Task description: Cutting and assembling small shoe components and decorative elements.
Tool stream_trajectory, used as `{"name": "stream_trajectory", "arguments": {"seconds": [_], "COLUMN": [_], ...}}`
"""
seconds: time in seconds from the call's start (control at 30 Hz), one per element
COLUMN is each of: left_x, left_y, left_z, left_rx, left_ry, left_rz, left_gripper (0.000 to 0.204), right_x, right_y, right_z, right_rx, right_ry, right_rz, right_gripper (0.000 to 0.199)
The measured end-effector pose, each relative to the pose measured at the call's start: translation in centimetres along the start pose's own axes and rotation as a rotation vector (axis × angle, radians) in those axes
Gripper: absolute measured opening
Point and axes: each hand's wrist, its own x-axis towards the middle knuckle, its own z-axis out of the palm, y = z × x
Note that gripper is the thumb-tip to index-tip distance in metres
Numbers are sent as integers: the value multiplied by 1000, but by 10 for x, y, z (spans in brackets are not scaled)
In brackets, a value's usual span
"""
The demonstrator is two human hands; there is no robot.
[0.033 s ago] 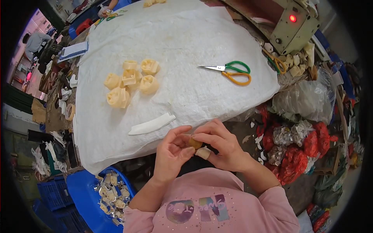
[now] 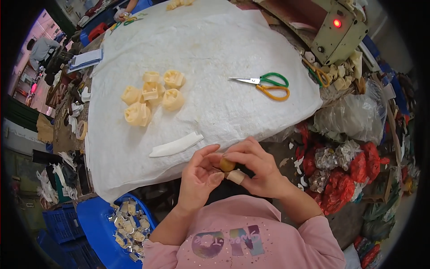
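Just off the near edge of the white woven cloth-covered table (image 2: 201,54), a small round yellow-brown piece (image 2: 226,164) is pinched between left hand (image 2: 199,177) and right hand (image 2: 257,168), fingers closed narrow. A flat white strip (image 2: 175,145) lies near that edge; pale yellow ring-shaped rolls (image 2: 150,96) are clustered mid-left, green-and-orange-handled scissors (image 2: 266,84) toward the right edge.
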Motion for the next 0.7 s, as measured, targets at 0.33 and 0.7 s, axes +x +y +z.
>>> {"name": "stream_trajectory", "arguments": {"seconds": [0.33, 0.7], "left_x": [-65, -128], "left_y": [-34, -184], "left_z": [-104, -222], "left_rx": [720, 166], "left_ry": [70, 763], "left_rz": [-238, -825], "left_gripper": [37, 66], "right_x": [12, 17], "right_y": [-4, -13], "right_z": [-22, -20], "right_rx": [899, 932], "right_ry": [109, 37], "right_rz": [318, 317], "right_gripper": [31, 30]}}
